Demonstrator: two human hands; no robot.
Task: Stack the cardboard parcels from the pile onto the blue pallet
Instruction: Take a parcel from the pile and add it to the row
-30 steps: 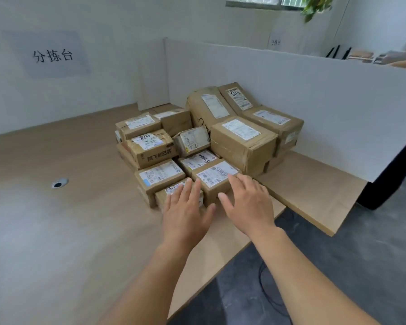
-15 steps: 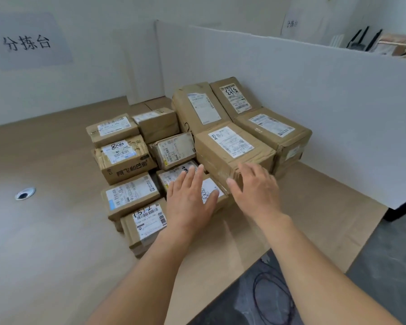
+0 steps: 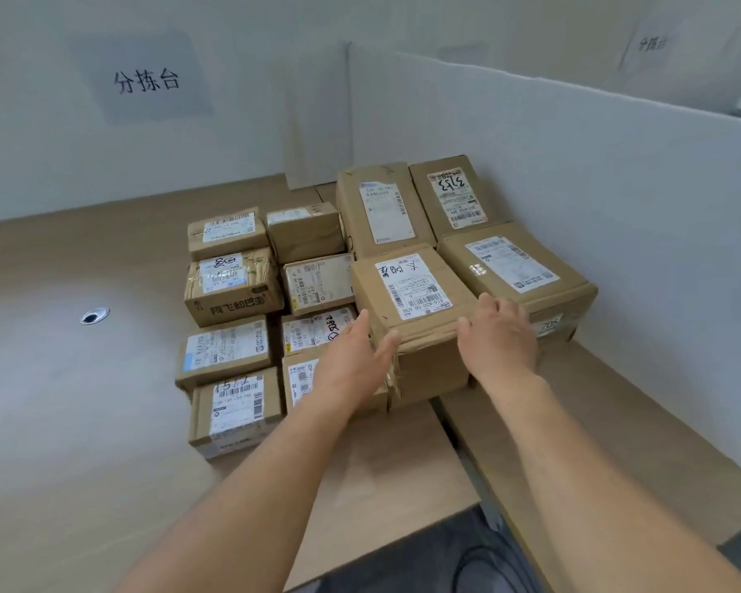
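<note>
A pile of several taped cardboard parcels (image 3: 232, 288) with white labels lies on a wooden table (image 3: 82, 400), in the corner by a white partition. The large front parcel (image 3: 411, 293) has a handwritten label on top. My left hand (image 3: 351, 357) presses its near left corner with straight fingers along the side and the thumb on the front edge. My right hand (image 3: 497, 336) grips its right side, fingers curled into the gap beside the neighbouring large parcel (image 3: 514, 267). The blue pallet is not in view.
A white partition (image 3: 574, 164) walls off the right side and a white wall with a sign (image 3: 146, 81) stands behind. A round cable hole (image 3: 94, 315) is in the table at left. Grey floor with a black cable (image 3: 480, 562) shows below the table's edge.
Both hands have moved forward from above the small front parcels to the large handwritten-label parcel and now clasp its two sides. The view has come closer to the pile.
</note>
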